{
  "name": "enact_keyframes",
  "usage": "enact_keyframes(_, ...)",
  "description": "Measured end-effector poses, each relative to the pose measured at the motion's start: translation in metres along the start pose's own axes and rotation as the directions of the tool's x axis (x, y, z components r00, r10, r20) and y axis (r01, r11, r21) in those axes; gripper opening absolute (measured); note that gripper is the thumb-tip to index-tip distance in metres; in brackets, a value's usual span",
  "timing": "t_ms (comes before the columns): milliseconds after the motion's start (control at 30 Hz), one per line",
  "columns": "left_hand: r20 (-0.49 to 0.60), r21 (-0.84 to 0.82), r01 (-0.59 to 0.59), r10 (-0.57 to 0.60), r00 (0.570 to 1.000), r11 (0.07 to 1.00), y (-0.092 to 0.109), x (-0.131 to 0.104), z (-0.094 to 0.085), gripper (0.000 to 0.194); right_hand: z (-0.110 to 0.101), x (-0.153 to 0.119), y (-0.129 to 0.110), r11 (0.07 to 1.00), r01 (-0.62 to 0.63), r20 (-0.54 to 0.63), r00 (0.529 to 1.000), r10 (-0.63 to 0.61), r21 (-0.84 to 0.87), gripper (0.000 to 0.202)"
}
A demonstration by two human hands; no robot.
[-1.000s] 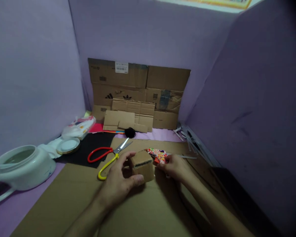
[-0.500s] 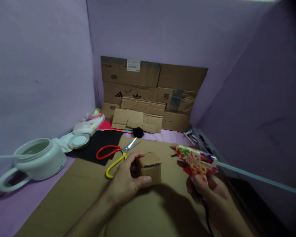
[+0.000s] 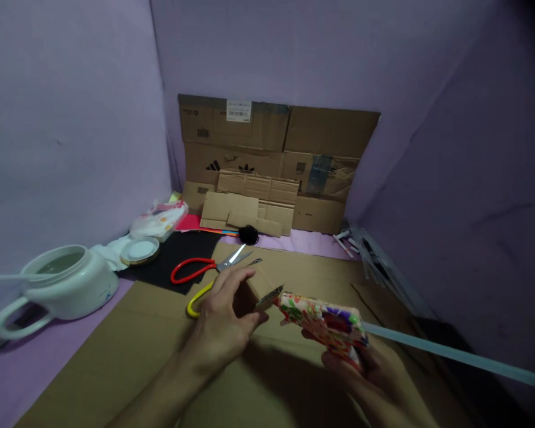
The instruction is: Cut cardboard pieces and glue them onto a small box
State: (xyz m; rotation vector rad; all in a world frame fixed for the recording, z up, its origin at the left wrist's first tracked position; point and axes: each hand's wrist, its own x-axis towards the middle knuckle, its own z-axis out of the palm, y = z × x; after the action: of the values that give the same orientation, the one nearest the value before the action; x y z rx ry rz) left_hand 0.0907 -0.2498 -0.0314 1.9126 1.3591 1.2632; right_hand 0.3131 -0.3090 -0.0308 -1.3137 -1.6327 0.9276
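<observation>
My left hand [image 3: 225, 318] grips a small cardboard box [image 3: 263, 285] between thumb and fingers, above the large flat cardboard sheet [image 3: 116, 351]. The box is tilted, and its rough cut edge faces right. A flower-patterned glue gun [image 3: 321, 321] is in my right hand [image 3: 365, 368], its nozzle at the box's right edge; whether they touch is hard to tell. A long translucent glue stick [image 3: 450, 353] sticks out of the gun's back. Scissors [image 3: 223, 266] with one red and one yellow handle lie just behind my left hand, which partly hides the yellow one.
At the left stand a white handled pot [image 3: 71, 291] and a round lid [image 3: 139, 250] near black sheets [image 3: 164, 261]. Black yarn [image 3: 248, 235] lies before cardboard pieces [image 3: 229, 211] leaning at the back. Clear sticks [image 3: 383, 267] lie at the right.
The glue gun has moved left and down to the box's edge. My left hand has tilted the box, turning its cut edge toward the nozzle.
</observation>
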Motion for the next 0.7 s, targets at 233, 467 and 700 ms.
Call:
enact_keyframes(233,-0.018,0.070,-0.101,0.103,0.995,0.992,-0.006,-0.003,0.004,0.050,0.004,-0.001,0.005,1.000,0.008,0.027,1.000,-0.008,-0.014,0.029)
enact_keyframes(467,-0.013,0.092,-0.111,0.113,0.994,0.990,-0.001,-0.003,0.003,0.047,0.003,-0.001,-0.004,0.999,-0.034,0.119,0.992,0.039,-0.041,0.033)
enact_keyframes(700,-0.005,0.051,-0.118,0.119,0.993,0.992,-0.004,-0.004,0.004,0.049,0.009,-0.002,-0.007,0.998,-0.060,0.010,0.998,0.060,-0.035,0.030)
